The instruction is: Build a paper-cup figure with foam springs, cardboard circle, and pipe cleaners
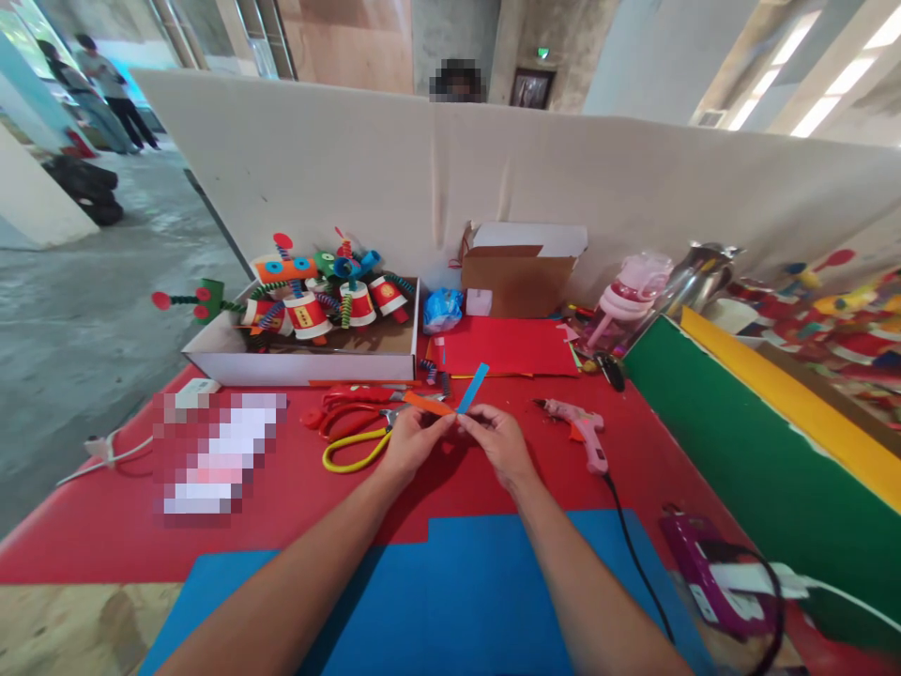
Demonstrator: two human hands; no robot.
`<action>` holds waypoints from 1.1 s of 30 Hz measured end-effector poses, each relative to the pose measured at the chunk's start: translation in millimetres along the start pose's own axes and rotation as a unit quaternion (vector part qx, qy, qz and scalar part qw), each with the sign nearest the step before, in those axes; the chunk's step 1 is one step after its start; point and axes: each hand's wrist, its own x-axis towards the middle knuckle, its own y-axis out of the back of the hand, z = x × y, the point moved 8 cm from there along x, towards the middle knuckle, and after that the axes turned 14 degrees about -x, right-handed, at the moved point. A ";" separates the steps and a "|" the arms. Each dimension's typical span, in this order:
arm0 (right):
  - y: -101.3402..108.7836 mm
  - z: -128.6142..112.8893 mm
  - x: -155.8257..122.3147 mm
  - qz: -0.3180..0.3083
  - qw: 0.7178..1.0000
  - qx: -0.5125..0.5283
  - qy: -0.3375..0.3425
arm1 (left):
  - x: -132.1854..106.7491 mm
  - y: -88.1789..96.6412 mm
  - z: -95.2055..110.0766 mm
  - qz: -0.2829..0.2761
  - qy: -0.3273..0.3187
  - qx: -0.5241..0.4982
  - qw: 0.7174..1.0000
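Between my fingertips, over the red table cover, two paper strips meet at one end. An orange paper strip (426, 404) points left from my left hand (417, 437), which pinches near the joined ends. Pointing up and right is a blue paper strip (473, 387), its lower end pinched by my right hand (498, 439). Just left of my left hand lie scissors with yellow handles (344, 460) and a tool with red handles (348, 413), partly hidden. A pink glue gun (581, 427) rests right of my right hand, apart from it.
A white box (302, 368) at the back left holds several paper-cup figures (306, 314). Red paper sheets (503, 347) lie ahead, blue sheets (465, 591) under my forearms. A green panel (760, 451) and a purple power bank (710, 573) stand right. The glue gun's cord (637, 554) runs toward me.
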 end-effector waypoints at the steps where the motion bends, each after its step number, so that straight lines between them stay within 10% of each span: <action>1: -1.0 0.9 0.2 -0.005 1.000 0.006 -0.006 | 0.4 0.6 -0.8 0.002 0.001 -0.003 1.000; 33: -3.2 5.6 3.5 -0.015 0.999 -0.027 0.015 | 1.2 12.0 3.7 0.021 -0.003 -0.043 0.999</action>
